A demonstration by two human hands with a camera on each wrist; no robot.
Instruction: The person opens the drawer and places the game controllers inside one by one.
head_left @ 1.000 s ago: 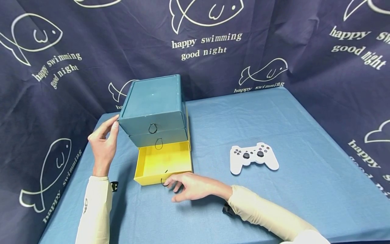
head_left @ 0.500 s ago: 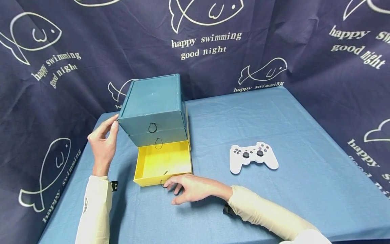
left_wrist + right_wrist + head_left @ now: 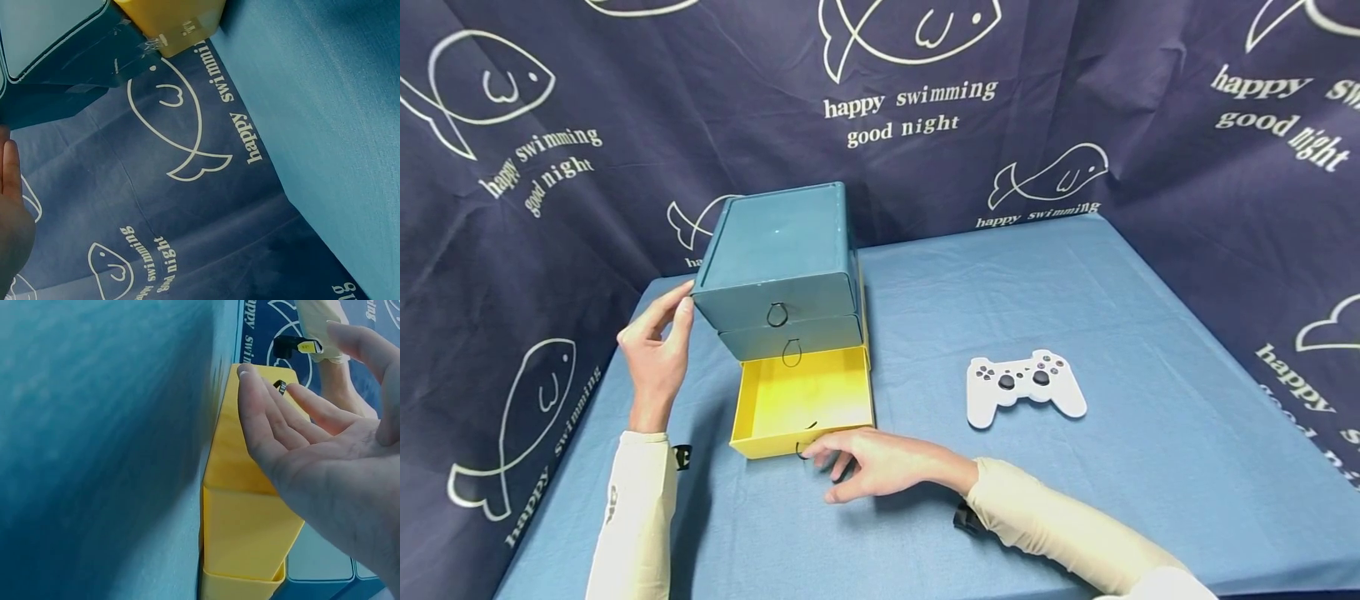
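Observation:
A stacked drawer unit (image 3: 775, 237) has two teal tiers on top and a yellow drawer (image 3: 805, 396) at the bottom, pulled out with its inside showing. Each front bears a black loop handle. My left hand (image 3: 657, 358) touches the upper left front corner of the teal top with its fingertips, fingers nearly straight. My right hand (image 3: 880, 462) lies along the yellow drawer's front, fingers loosely bent and thumb apart. In the right wrist view its index fingertip is right at the drawer's black loop (image 3: 280, 386), and the other fingers lie over the yellow front.
A white game controller (image 3: 1026, 387) lies on the blue tablecloth (image 3: 940, 292) to the right of the drawers. Dark blue cloth (image 3: 925, 167) printed with white fish and lettering hangs behind and beside the table.
The yellow drawer has come very slightly farther out toward me, with my right hand moving along with it. My left hand keeps its place at the teal corner.

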